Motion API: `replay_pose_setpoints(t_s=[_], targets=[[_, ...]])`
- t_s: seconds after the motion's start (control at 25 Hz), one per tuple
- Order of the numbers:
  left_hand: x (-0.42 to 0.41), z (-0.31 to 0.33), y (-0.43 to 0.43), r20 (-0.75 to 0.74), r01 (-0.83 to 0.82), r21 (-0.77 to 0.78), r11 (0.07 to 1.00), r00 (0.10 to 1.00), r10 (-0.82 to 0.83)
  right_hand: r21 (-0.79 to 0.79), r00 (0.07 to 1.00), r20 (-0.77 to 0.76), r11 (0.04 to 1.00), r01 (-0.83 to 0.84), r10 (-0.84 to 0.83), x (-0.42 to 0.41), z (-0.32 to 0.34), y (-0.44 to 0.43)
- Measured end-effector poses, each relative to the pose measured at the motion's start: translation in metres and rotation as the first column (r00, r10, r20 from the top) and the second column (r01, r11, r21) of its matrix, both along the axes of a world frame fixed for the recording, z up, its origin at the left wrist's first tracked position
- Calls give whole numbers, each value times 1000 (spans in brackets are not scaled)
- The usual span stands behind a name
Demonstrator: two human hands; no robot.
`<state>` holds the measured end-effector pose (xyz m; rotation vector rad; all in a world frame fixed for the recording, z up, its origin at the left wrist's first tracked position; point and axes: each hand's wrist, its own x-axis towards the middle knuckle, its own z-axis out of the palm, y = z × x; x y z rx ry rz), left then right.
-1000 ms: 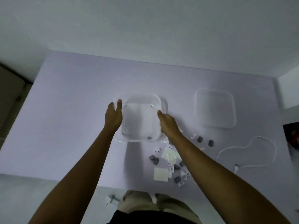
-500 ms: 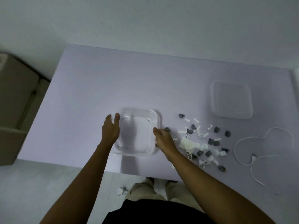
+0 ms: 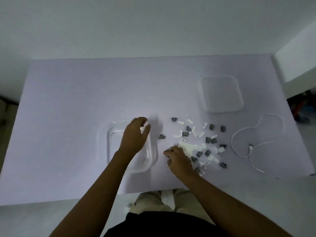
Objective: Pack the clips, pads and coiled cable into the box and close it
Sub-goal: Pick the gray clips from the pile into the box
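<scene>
A clear plastic box (image 3: 109, 147) stands open near the table's front edge. My left hand (image 3: 135, 135) hovers over its far right corner, fingers apart and holding nothing I can see. Right of the box lie several grey and white clips (image 3: 207, 139) scattered in a pile, with one grey clip (image 3: 161, 136) apart beside the box. A white pad (image 3: 187, 147) lies at the pile's left edge. My right hand (image 3: 178, 159) rests there with fingers curled down; what is under them is hidden. A white cable (image 3: 239, 134) lies uncoiled at the right.
The box's clear lid (image 3: 222, 93) lies flat at the back right of the pale table (image 3: 77, 108). The table's front edge runs just below my forearms, with the floor and my legs beyond it. A white wall block stands at the far right.
Both hands have let go of the box's sides. My left hand moved right, over the box. My right hand moved right to the edge of the clip pile.
</scene>
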<state>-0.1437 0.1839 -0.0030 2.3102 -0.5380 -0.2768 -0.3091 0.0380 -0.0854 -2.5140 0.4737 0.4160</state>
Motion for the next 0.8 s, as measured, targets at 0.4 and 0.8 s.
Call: replay_pose_setpoints(t_s=[0.4,0.8], targets=[[-16,-62,-101,-274,477,594,648,877,-394,-58,997,62,997,45,-42,-10,-29,-12],[-1,-91,-107,-286,423,451,786,903,-321,-64,988,135,994,86,-77,-18,-44,-29]])
